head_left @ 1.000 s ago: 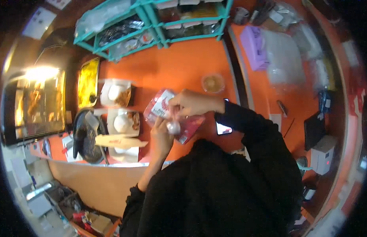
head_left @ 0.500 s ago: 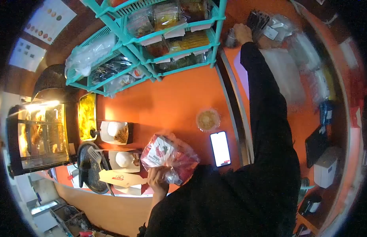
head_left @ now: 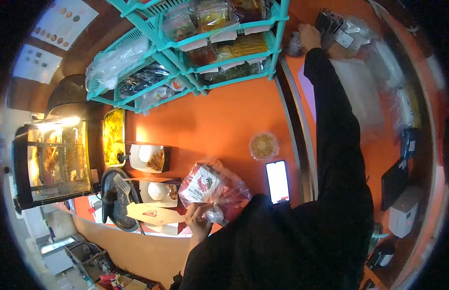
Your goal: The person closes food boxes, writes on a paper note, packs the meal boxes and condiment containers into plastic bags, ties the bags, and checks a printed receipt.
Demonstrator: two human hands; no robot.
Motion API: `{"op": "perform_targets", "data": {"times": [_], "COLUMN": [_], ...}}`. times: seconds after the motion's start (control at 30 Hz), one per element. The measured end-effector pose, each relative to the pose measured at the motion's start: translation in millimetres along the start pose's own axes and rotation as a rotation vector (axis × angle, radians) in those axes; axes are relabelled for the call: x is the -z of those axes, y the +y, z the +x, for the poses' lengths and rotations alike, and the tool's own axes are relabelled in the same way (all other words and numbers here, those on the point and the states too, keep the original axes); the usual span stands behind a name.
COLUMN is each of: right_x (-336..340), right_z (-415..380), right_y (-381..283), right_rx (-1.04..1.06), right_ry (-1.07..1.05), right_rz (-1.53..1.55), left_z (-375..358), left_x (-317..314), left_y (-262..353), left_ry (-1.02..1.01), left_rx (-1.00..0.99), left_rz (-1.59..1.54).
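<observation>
My left hand (head_left: 199, 220) is closed around the gathered neck of a clear plastic bag (head_left: 205, 181), which has a printed label and red contents. The bag rests on the orange counter near my body. My right arm is stretched far to the upper right, where my right hand (head_left: 309, 37) is between a small clear cup (head_left: 295, 46) and a bundle of dark, thin packets (head_left: 329, 23). Its fingers point away from me and are largely hidden, so I cannot tell what they hold. Close to the bag are a round clear tub (head_left: 264, 146) and a phone (head_left: 277, 182) with a lit screen.
Left of the bag stand open food boxes (head_left: 150, 157) with rice, a dark stone mortar (head_left: 119, 198) and a yellow-filled tray (head_left: 114, 137). A lit glass display case (head_left: 57, 157) is farther left. Turquoise basket racks (head_left: 224, 33) of packets line the back.
The whole view has shifted slightly to the right. My left hand keeps hold of the bag's neck, and my right hand stays by the small cup and dark packets.
</observation>
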State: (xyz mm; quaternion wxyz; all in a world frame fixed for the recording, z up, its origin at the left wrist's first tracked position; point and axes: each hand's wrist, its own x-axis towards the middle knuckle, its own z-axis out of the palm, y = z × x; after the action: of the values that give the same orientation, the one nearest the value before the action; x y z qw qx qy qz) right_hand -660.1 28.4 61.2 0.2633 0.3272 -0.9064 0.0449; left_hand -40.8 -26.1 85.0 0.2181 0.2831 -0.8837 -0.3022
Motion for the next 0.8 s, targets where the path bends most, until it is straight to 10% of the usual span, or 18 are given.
{"op": "perform_targets", "data": {"times": [0.63, 0.8], "right_x": [124, 239], "right_z": [-8, -140], "right_y": [27, -89], "right_rx": [-0.252, -0.137], "right_ry": [0.215, -0.078], "right_rz": [0.175, 1.272], "left_z": [-3, 0], "left_x": [5, 10], "left_y": [-9, -6], "left_ry": [-0.04, -0.037], "left_rx": [-0.216, -0.301], "left_rz": [0.048, 0.029]}}
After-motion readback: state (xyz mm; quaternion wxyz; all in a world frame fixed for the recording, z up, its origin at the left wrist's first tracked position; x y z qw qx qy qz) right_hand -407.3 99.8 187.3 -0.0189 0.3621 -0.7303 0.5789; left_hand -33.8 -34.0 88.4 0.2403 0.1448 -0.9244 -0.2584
